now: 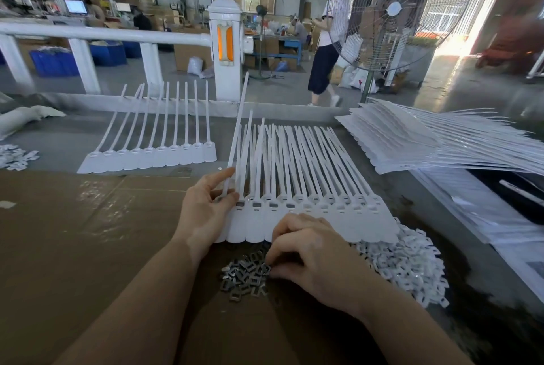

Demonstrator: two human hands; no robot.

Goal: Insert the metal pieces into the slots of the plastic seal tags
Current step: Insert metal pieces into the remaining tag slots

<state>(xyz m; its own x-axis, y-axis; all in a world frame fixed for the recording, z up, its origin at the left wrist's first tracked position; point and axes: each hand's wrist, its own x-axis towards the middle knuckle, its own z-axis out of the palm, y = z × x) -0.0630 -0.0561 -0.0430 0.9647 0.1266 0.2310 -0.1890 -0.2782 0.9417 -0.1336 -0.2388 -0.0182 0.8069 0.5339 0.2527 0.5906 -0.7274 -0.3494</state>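
A row of white plastic seal tags (309,217) lies fanned on the cardboard-covered worktop (88,232), the four leftmost slots already showing grey metal. Just below the row sits a heap of metal pieces (244,279); the right hand (306,249) curls its fingers into that heap's right edge, pinching at the pieces. The left hand (206,202) grips the row's left end, thumb and fingers around one strap. Right of the row lies a pile of small white plastic parts (412,264).
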